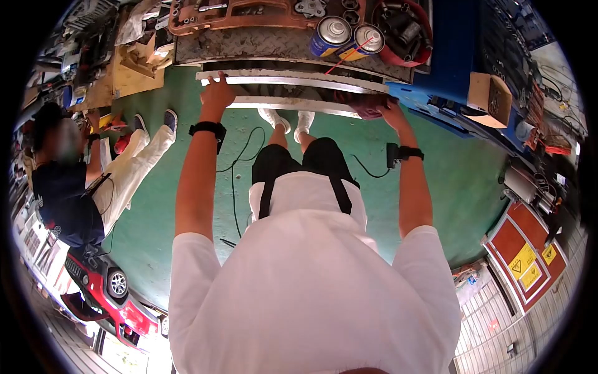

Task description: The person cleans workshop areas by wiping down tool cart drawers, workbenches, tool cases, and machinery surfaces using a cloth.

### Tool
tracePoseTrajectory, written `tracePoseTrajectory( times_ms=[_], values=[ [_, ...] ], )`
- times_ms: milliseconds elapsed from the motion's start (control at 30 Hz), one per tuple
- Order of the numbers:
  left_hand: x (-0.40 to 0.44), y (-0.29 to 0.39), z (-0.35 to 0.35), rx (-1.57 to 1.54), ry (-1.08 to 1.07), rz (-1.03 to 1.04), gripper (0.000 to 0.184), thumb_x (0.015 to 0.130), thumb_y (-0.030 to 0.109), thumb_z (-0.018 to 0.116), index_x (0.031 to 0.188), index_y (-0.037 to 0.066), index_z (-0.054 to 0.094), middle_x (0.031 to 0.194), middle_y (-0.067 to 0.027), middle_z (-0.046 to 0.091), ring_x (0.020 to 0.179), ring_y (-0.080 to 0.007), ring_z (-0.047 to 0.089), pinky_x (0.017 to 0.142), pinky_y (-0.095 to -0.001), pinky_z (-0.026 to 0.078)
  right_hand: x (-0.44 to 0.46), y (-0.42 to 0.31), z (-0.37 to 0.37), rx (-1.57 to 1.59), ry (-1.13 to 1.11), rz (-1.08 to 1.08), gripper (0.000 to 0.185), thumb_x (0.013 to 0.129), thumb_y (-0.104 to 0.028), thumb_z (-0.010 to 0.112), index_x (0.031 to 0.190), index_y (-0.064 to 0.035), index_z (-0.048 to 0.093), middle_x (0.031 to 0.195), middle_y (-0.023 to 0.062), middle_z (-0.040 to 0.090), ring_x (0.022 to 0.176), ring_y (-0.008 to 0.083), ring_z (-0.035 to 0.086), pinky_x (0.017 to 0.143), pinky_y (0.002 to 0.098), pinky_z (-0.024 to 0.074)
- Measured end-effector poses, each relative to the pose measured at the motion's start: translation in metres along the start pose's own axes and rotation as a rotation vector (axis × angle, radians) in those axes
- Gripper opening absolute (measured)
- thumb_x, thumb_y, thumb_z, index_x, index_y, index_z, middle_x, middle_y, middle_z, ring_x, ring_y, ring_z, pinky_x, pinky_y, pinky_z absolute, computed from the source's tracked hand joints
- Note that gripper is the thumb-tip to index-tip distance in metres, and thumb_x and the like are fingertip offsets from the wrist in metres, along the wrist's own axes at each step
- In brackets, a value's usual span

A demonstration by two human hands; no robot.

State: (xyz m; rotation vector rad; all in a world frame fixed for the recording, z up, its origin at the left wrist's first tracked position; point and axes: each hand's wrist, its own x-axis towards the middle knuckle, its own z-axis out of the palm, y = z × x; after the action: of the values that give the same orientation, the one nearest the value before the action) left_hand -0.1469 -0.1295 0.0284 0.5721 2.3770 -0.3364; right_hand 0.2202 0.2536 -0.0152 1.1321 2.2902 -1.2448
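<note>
A shallow drawer with pale metal edges stands pulled out beneath the bench top. My left hand grips its left end, fingers hooked over the pale edge. At the drawer's right end is my right hand, fingers bent against a dark red cloth that hangs over the edge. The fingertips there are partly hidden. Inside, the drawer is dark and its contents are hard to make out. Each wrist wears a black band with a small box.
On the patterned metal bench top are an orange socket case, two spray cans and a red bowl of metal parts. A blue cabinet and cardboard box are at right. A person is at left; cables cross the floor.
</note>
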Motion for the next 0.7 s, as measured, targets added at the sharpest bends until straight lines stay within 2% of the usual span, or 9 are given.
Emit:
tracePoseTrajectory(
  times_ms=[133, 200, 233, 300, 367, 433, 467, 633, 700],
  values=[
    [0.009, -0.003, 0.023, 0.006, 0.061, -0.002, 0.074, 0.086, 0.025, 0.052, 0.150, 0.007, 0.020, 0.148, -0.0303, 0.026, 0.119, -0.0430, 0.052, 0.090, -0.0498, 0.049, -0.032, -0.056, -0.009, 0.075, -0.078, -0.022, 0.057, 0.084, -0.032, 0.067, 0.125, 0.0045, 0.053, 0.110, 0.0217, 0.064, 0.101, 0.0268, 0.062, 0.086, 0.0348, 0.0482],
    [0.007, 0.002, 0.022, -0.031, 0.088, -0.042, 0.076, 0.085, 0.022, 0.053, 0.151, 0.007, 0.019, 0.148, -0.0315, 0.024, 0.119, -0.0434, 0.052, 0.089, -0.0487, 0.050, -0.046, -0.138, -0.010, 0.162, -0.326, 0.048, 0.060, 0.082, -0.030, 0.067, 0.130, 0.0011, 0.052, 0.117, 0.0260, 0.060, 0.109, 0.0337, 0.058, 0.093, 0.0370, 0.0455],
    [0.006, 0.005, 0.023, -0.026, 0.088, -0.039, 0.076, 0.085, 0.022, 0.053, 0.151, 0.007, 0.019, 0.148, -0.0315, 0.024, 0.119, -0.0434, 0.052, 0.089, -0.0487, 0.050, -0.034, -0.131, 0.015, 0.089, -0.186, -0.206, 0.059, 0.081, -0.028, 0.067, 0.131, 0.0011, 0.051, 0.115, 0.0260, 0.061, 0.107, 0.0361, 0.059, 0.093, 0.0391, 0.0457],
    [0.009, 0.003, 0.023, -0.042, 0.065, -0.051, 0.077, 0.084, 0.021, 0.054, 0.150, 0.005, 0.019, 0.148, -0.0334, 0.023, 0.121, -0.0444, 0.050, 0.089, -0.0485, 0.051, -0.024, -0.149, 0.047, 0.014, -0.019, -0.431, 0.058, 0.079, -0.022, 0.066, 0.129, 0.0015, 0.052, 0.114, 0.0257, 0.060, 0.106, 0.0387, 0.058, 0.093, 0.0425, 0.0451],
    [0.016, -0.003, 0.026, -0.042, 0.056, -0.028, 0.079, 0.083, 0.022, 0.055, 0.151, 0.004, 0.017, 0.147, -0.0357, 0.022, 0.120, -0.0458, 0.051, 0.090, -0.0488, 0.050, -0.027, -0.178, 0.065, 0.015, 0.003, -0.396, 0.056, 0.077, -0.019, 0.066, 0.127, 0.0018, 0.054, 0.114, 0.0254, 0.060, 0.107, 0.0389, 0.057, 0.094, 0.0439, 0.0445],
    [0.030, -0.013, 0.034, -0.048, 0.046, 0.004, 0.081, 0.082, 0.022, 0.055, 0.151, 0.003, 0.017, 0.147, -0.0376, 0.020, 0.115, -0.0482, 0.053, 0.090, -0.0490, 0.050, -0.016, -0.171, 0.089, -0.131, 0.277, -0.589, 0.054, 0.075, -0.016, 0.065, 0.126, 0.0015, 0.056, 0.120, 0.0250, 0.058, 0.112, 0.0379, 0.053, 0.097, 0.0449, 0.0425],
    [0.038, -0.020, 0.040, -0.062, 0.062, 0.041, 0.082, 0.081, 0.023, 0.055, 0.150, 0.003, 0.017, 0.145, -0.0387, 0.021, 0.111, -0.0497, 0.056, 0.091, -0.0489, 0.050, -0.010, -0.162, 0.097, -0.092, 0.245, -0.507, 0.055, 0.072, -0.014, 0.064, 0.125, 0.0014, 0.057, 0.123, 0.0242, 0.057, 0.116, 0.0376, 0.051, 0.098, 0.0444, 0.0418],
    [0.015, -0.011, 0.020, -0.107, 0.022, 0.046, 0.084, 0.081, 0.026, 0.056, 0.150, 0.002, 0.015, 0.146, -0.0403, 0.018, 0.111, -0.0503, 0.055, 0.091, -0.0495, 0.049, -0.002, -0.112, 0.065, -0.060, 0.150, -0.497, 0.056, 0.075, -0.017, 0.067, 0.126, 0.0018, 0.056, 0.127, 0.0232, 0.055, 0.116, 0.0371, 0.053, 0.099, 0.0408, 0.0440],
    [0.012, -0.007, 0.015, -0.070, 0.008, 0.039, 0.085, 0.083, 0.028, 0.057, 0.151, 0.003, 0.013, 0.147, -0.0402, 0.015, 0.111, -0.0506, 0.055, 0.091, -0.0495, 0.049, -0.004, -0.091, 0.037, -0.021, 0.142, -0.401, 0.055, 0.073, -0.018, 0.069, 0.123, 0.0020, 0.058, 0.125, 0.0229, 0.057, 0.108, 0.0377, 0.059, 0.094, 0.0394, 0.0481]
  ],
)
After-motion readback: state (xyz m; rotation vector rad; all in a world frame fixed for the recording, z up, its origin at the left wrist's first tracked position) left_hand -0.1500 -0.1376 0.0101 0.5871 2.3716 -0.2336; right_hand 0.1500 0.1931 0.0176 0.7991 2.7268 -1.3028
